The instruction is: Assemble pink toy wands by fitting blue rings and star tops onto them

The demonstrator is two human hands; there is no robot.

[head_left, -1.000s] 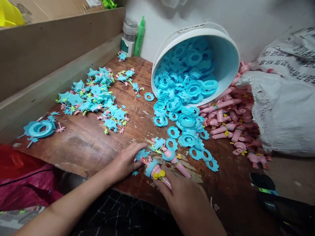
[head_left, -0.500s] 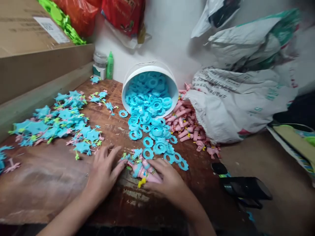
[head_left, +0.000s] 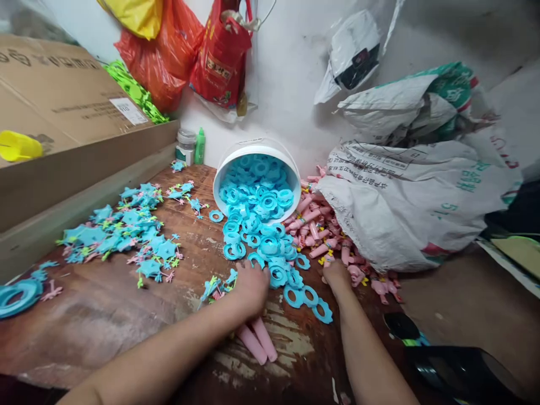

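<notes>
While the left hand (head_left: 252, 287) lay palm-down over two pink handles (head_left: 257, 340) on the wooden surface (head_left: 105, 315), its fingers reached the blue rings (head_left: 270, 247) spilling from a tipped white bucket (head_left: 236, 163). The right hand (head_left: 336, 274) touched the pile of pink pieces (head_left: 314, 225) beside the sack (head_left: 405, 202); I could not tell whether either hand gripped anything.

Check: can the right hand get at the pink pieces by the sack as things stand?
Probably yes. The right hand already sits at the near edge of the pink pieces, with nothing between them; the sack covers only the far ones.
</notes>
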